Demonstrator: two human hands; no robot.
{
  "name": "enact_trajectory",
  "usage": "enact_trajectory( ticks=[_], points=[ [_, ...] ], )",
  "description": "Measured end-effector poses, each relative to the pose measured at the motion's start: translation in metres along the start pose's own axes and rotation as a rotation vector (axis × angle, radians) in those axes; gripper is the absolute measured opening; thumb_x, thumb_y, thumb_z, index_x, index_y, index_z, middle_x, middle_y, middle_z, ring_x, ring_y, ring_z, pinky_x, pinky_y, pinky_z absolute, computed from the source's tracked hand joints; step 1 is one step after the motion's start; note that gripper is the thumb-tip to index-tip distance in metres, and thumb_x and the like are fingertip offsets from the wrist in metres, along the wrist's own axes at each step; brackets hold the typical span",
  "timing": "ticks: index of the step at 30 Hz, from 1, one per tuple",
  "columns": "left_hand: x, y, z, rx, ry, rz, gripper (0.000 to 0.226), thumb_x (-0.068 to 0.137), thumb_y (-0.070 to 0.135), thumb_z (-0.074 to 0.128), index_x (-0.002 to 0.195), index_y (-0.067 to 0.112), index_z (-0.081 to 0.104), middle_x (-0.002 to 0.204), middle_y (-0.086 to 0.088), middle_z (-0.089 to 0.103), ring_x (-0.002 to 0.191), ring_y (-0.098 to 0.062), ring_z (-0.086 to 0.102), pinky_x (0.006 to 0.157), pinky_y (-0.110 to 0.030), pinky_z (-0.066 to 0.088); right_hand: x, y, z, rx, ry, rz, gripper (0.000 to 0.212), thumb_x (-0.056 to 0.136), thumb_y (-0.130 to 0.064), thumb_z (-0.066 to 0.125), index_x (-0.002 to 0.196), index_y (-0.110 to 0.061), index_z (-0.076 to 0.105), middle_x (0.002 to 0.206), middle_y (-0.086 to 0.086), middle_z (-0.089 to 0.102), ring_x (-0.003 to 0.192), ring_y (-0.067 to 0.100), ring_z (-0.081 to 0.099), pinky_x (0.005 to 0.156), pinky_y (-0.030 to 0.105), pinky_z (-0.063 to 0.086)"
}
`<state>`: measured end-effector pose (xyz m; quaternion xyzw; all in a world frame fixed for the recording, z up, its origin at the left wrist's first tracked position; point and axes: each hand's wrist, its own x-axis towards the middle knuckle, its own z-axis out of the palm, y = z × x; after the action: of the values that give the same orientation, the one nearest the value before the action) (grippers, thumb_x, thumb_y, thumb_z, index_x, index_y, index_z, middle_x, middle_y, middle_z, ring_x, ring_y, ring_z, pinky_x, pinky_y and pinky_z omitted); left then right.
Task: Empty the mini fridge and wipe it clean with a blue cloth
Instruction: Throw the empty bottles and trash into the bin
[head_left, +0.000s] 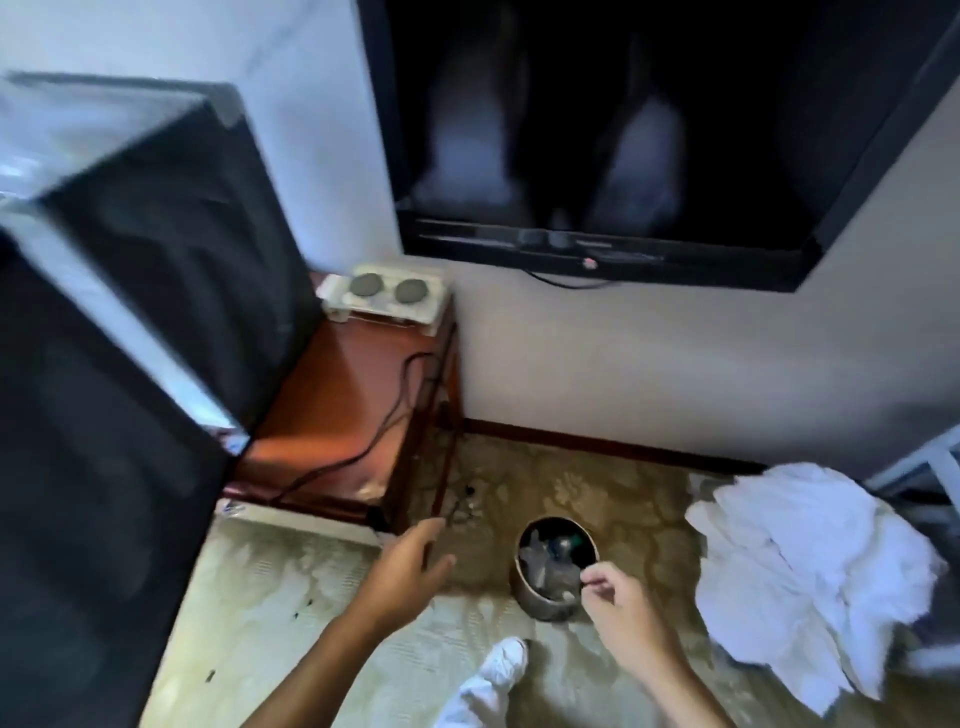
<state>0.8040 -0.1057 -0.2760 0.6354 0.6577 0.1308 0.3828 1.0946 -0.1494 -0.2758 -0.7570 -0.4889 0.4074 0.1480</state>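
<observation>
The black mini fridge (182, 234) stands at the left on a low wooden table (353, 395). Its black door (93, 467) is swung out toward me and fills the lower left. The inside is hidden from here. My left hand (410, 564) reaches forward with fingers spread, near the table's front corner, touching nothing. My right hand (608, 590) hovers at the rim of a small round waste bin (537, 603), fingers curled toward the thumb with nothing visible in them. No blue cloth is in view.
The bin holds crumpled plastic rubbish. A heap of white cloths (805, 571) lies on the patterned floor at the right. A white double hot plate (384, 296) and a black cable (395, 410) sit on the table. A wall television (623, 130) hangs above. My white shoe (501, 667) is below.
</observation>
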Motion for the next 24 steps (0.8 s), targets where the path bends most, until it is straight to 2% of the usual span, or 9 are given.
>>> enact_trajectory(
  ticks=[4, 6, 9, 15, 18, 21, 24],
  points=[
    [-0.095, -0.01, -0.057, 0.017, 0.171, -0.004, 0.047, 0.097, 0.042, 0.062, 0.141, 0.035, 0.051, 0.139, 0.018, 0.057, 0.123, -0.003, 0.056, 0.101, -0.026, 0.046, -0.034, -0.073, 0.027, 0.045, -0.014, -0.223, 0.01, 0.087, -0.029, 0.067, 0.085, -0.039, 0.069, 0.085, -0.016, 0.072, 0.082, 0.004, 0.066, 0.084, 0.033, 0.056],
    [-0.13, -0.01, -0.088, 0.061, 0.27, 0.015, 0.046, 0.096, 0.043, 0.061, 0.14, 0.036, 0.051, 0.139, 0.02, 0.056, 0.122, -0.002, 0.057, 0.102, -0.024, 0.045, -0.059, -0.116, 0.034, -0.014, -0.031, -0.338, 0.012, 0.083, -0.032, 0.071, 0.082, -0.044, 0.068, 0.082, -0.02, 0.071, 0.081, 0.001, 0.066, 0.082, 0.028, 0.054],
    [-0.173, -0.006, -0.142, 0.093, 0.459, 0.027, 0.055, 0.096, 0.044, 0.062, 0.148, 0.032, 0.048, 0.146, 0.018, 0.052, 0.129, 0.002, 0.052, 0.107, -0.015, 0.038, -0.096, -0.183, 0.043, -0.079, -0.033, -0.563, 0.016, 0.081, -0.034, 0.076, 0.081, -0.047, 0.066, 0.081, -0.028, 0.068, 0.077, -0.006, 0.064, 0.075, 0.018, 0.05],
    [-0.218, 0.024, -0.252, 0.276, 0.758, 0.108, 0.054, 0.093, 0.054, 0.059, 0.144, 0.039, 0.048, 0.143, 0.025, 0.052, 0.128, 0.003, 0.051, 0.105, -0.02, 0.043, -0.139, -0.309, 0.055, -0.147, -0.082, -0.885, 0.015, 0.086, -0.033, 0.07, 0.1, -0.034, 0.067, 0.089, -0.015, 0.069, 0.085, 0.002, 0.063, 0.083, 0.03, 0.052],
    [-0.22, 0.041, -0.315, 0.374, 0.836, 0.168, 0.055, 0.094, 0.055, 0.056, 0.145, 0.039, 0.046, 0.146, 0.021, 0.052, 0.131, -0.004, 0.052, 0.105, -0.031, 0.047, -0.141, -0.383, 0.061, -0.171, -0.025, -1.015, 0.021, 0.085, -0.036, 0.066, 0.107, -0.034, 0.066, 0.093, -0.014, 0.067, 0.088, 0.007, 0.063, 0.085, 0.034, 0.053],
    [-0.214, 0.058, -0.381, 0.458, 0.878, 0.23, 0.052, 0.094, 0.056, 0.053, 0.143, 0.038, 0.047, 0.144, 0.016, 0.055, 0.124, -0.009, 0.058, 0.094, -0.037, 0.053, -0.141, -0.454, 0.065, -0.17, 0.063, -1.102, 0.025, 0.087, -0.04, 0.063, 0.112, -0.034, 0.063, 0.097, -0.014, 0.065, 0.089, 0.011, 0.063, 0.085, 0.037, 0.054],
    [-0.194, 0.061, -0.451, 0.505, 0.94, 0.284, 0.044, 0.094, 0.051, 0.056, 0.136, 0.038, 0.053, 0.138, 0.014, 0.061, 0.111, -0.009, 0.065, 0.074, -0.027, 0.046, -0.136, -0.523, 0.068, -0.156, 0.183, -1.141, 0.028, 0.088, -0.043, 0.061, 0.115, -0.035, 0.061, 0.099, -0.015, 0.063, 0.087, 0.012, 0.063, 0.082, 0.039, 0.055]
  ],
)
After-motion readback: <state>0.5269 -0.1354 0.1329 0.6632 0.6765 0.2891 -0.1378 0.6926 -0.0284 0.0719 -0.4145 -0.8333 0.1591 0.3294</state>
